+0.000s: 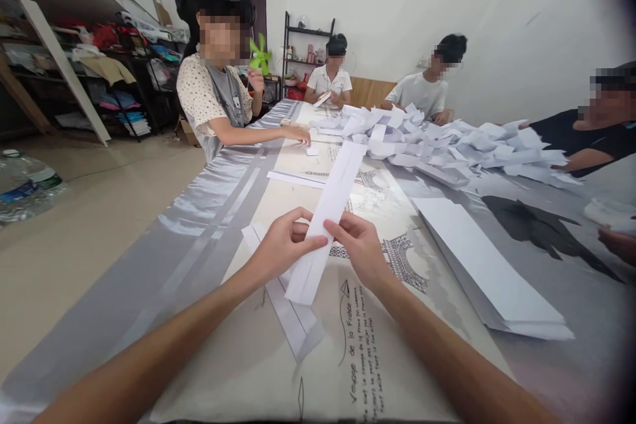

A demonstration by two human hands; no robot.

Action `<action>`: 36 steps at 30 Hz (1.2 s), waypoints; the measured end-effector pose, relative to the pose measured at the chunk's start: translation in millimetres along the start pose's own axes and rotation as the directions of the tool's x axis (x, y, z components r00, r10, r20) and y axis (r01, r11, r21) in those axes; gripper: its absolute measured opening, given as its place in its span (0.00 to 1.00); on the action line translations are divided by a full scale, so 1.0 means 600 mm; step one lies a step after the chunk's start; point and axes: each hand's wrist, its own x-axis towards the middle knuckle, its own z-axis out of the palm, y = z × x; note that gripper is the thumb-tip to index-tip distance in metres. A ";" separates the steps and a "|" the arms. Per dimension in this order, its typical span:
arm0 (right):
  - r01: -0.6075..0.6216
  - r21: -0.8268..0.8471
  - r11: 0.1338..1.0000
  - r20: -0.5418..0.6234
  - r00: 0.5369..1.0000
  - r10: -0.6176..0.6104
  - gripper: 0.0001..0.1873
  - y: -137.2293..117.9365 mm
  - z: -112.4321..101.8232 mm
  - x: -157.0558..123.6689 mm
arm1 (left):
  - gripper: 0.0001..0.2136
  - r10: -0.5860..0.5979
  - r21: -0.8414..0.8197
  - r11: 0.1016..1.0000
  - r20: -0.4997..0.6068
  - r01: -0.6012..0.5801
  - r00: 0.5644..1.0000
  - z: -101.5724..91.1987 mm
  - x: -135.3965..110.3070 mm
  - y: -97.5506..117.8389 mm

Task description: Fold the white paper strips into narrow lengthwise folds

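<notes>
A long white folded paper strip is held up above the table, slanting away from me. My left hand pinches its left edge near the lower middle, fingers closed. My right hand grips the right edge at the same height, fingers also closed. Under my hands, a second folded strip lies flat on the printed tablecloth.
A stack of long white sheets lies to my right. A big heap of folded paper fills the far table. Other people sit around it; one at the left holds a green pinwheel. Water bottles stand at far left.
</notes>
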 end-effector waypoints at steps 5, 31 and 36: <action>-0.035 0.033 0.999 -0.092 0.995 0.038 0.15 0.001 -0.017 0.002 | 0.18 -0.086 0.011 0.996 0.194 0.086 0.977 -0.007 -0.001 -0.006; 0.314 -0.836 0.450 0.364 0.931 0.026 0.19 0.025 -0.014 -0.041 | 0.15 0.123 1.000 0.005 0.028 -0.029 0.992 -0.004 -0.012 -0.051; 0.269 -0.883 0.384 0.286 0.958 -0.013 0.16 0.031 0.010 -0.048 | 0.16 0.183 0.994 0.071 0.067 -0.081 0.981 -0.011 -0.005 -0.065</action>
